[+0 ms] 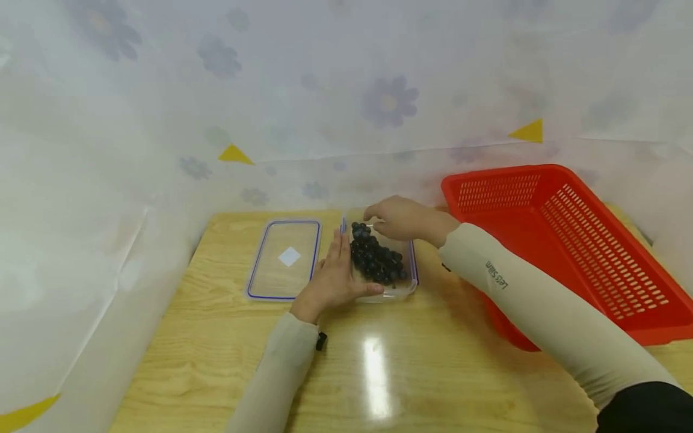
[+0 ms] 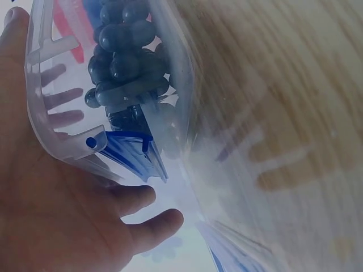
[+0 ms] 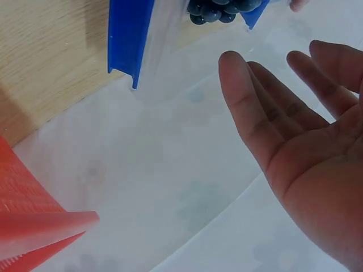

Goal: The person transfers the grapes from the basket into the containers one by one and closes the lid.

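A bunch of dark grapes (image 1: 377, 260) lies inside a clear plastic container (image 1: 397, 293) with blue side clips. Along the container's left and near sides rests my left hand (image 1: 334, 279), its fingers straight and the thumb stretched along the near rim. The left wrist view shows the palm beside the container wall, with the grapes (image 2: 125, 62) seen through it. Above the container's far part hovers my right hand (image 1: 397, 218), with nothing in it. In the right wrist view its fingers are spread and relaxed, apart from the blue clip (image 3: 129, 39).
To the left, a clear lid (image 1: 287, 240) with a blue seal and a white diamond label lies flat on the wooden table (image 1: 216, 349). A large red basket (image 1: 547, 240) stands at the right, under my right forearm. A flowered sheet (image 1: 390, 102) hangs behind the table.
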Motion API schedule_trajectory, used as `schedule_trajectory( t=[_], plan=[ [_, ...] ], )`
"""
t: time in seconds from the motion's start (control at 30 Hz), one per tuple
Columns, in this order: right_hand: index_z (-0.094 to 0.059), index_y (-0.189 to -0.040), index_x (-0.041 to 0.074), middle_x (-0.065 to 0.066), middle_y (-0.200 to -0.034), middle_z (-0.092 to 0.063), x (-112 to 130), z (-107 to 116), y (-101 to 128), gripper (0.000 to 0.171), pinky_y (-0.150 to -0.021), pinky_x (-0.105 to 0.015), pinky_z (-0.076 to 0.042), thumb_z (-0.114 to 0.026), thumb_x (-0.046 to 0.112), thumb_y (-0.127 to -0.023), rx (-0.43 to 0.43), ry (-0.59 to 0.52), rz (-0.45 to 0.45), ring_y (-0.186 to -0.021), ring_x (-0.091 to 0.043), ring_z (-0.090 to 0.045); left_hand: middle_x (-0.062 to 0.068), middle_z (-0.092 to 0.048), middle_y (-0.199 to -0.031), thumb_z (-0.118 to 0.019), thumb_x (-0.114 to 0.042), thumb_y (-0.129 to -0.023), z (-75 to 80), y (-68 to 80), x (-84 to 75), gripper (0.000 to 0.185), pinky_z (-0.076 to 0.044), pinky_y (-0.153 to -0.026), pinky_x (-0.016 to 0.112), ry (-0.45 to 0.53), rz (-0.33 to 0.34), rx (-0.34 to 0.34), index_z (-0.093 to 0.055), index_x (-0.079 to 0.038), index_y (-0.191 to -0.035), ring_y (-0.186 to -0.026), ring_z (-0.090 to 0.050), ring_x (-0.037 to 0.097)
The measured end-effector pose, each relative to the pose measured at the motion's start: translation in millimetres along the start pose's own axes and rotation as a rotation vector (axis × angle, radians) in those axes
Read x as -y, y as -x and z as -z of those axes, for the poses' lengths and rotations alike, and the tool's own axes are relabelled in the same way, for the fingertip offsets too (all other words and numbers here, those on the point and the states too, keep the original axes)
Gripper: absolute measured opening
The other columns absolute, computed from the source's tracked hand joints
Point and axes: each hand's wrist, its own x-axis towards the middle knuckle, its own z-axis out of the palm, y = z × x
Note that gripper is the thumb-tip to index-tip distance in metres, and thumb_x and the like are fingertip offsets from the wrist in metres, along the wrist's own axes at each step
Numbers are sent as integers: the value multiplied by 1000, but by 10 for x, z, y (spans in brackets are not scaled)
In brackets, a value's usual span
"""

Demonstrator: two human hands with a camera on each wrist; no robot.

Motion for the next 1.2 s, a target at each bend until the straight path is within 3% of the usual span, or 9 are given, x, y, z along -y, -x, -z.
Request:
schedule_trajectory(
  t=[0.3, 0.47, 0.63, 0.77, 0.9, 1.0, 1.13, 1.17, 1.2],
  plan=[
    [-58, -139, -1, -17, -142, -56, 85, 37, -59, 38, -110, -49, -38, -53, 12, -104, 9, -22, -22, -130, -33, -53, 11, 25, -162, -70, -70, -82, 23, 8, 4, 131, -11, -118, 59, -19, -20, 6, 13, -4, -159, -152, 9, 27],
    [-55, -142, 1, -15, -144, -55, 112, 40, -70, 40, -110, -49, -38, -54, 17, -105, 0, -25, -48, -132, -32, -51, 12, 23, -163, -63, -64, -91, 46, 22, 80, 119, -7, -118, 61, 42, -61, 10, 13, -3, -159, -152, 10, 29],
    [-56, -142, 2, -14, -142, -57, 171, 74, -58, 41, -109, -47, -39, -54, 18, -104, -42, -40, -61, -131, -31, -52, 17, 4, -167, -58, -59, -97, 154, 57, 199, 105, -9, -117, 64, 113, -133, -48, 5, -5, -162, -153, -2, 34],
    [-56, -142, 4, -14, -140, -58, 285, 72, -95, 40, -107, -47, -42, -52, 19, -105, -64, -63, -92, -129, -31, -54, 15, -10, -168, -58, -52, -100, 301, 91, 327, 90, -16, -117, 61, 116, -142, -85, -7, -13, -164, -151, -12, 37],
    [-55, -145, 8, -13, -142, -57, 491, -17, -216, 41, -103, -46, -45, -49, 22, -106, -72, -166, -128, -127, -30, -55, 15, -16, -167, -56, -45, -103, 470, 139, 514, 78, -23, -115, 61, 86, -136, -127, -18, -12, -163, -149, -20, 42],
    [-51, -147, 9, -11, -144, -55, 650, -145, -349, 44, -98, -43, -47, -51, 23, -106, -85, -274, -133, -97, -27, -65, 18, -19, -165, -56, -40, -105, 597, 179, 675, 74, -26, -113, 63, 69, -137, -166, -21, -8, -162, -146, -25, 44],
    [-44, -152, 7, -12, -151, -48, 816, -359, -541, 51, -93, -41, -47, -54, 22, -104, -113, -391, -125, -78, -28, -58, 21, -14, -166, -54, -42, -105, 731, 213, 893, 77, -23, -113, 65, 47, -100, -182, -17, -8, -162, -148, -19, 45],
    [-41, -154, 8, -13, -153, -46, 848, -416, -587, 54, -92, -41, -46, -54, 23, -104, -120, -425, -134, -91, -27, -61, 21, -12, -166, -53, -44, -105, 758, 216, 940, 78, -21, -113, 65, 38, -86, -178, -15, -8, -163, -149, -16, 45],
    [-38, -155, 7, -14, -155, -43, 877, -467, -629, 56, -89, -41, -47, -54, 22, -104, -127, -463, -140, -92, -28, -60, 21, -9, -166, -52, -45, -105, 780, 216, 986, 79, -20, -114, 65, 28, -70, -172, -14, -8, -163, -149, -13, 45]
  ],
)
